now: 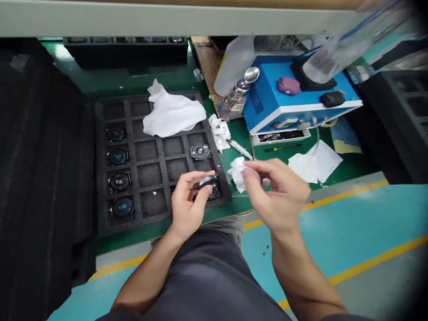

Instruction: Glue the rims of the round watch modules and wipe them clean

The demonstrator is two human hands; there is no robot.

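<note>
Pinched between the thumb and fingers of my left hand (189, 203) is a round black watch case (205, 181), tilted over the near right corner of a black foam tray (133, 226). Just behind it, another watch case sits partly hidden in its compartment. My right hand (276, 191) is closed, its thumb and forefinger gripping a crumpled white wipe (238, 171), apart from the watch. One more watch case (199, 152) rests in the tray's right column. Several dark watch cases (119, 182) fill the left column. A white cloth (174, 113) covers the tray's far compartments.
Right of the tray lie crumpled tissue (220, 132) and a syringe (239, 149). Behind stand a pump bottle (236, 98) and a blue machine (267, 96) carrying a purple box (288, 86). Stacked black foam (43, 178) borders the left. A shelf edge (167, 20) spans overhead.
</note>
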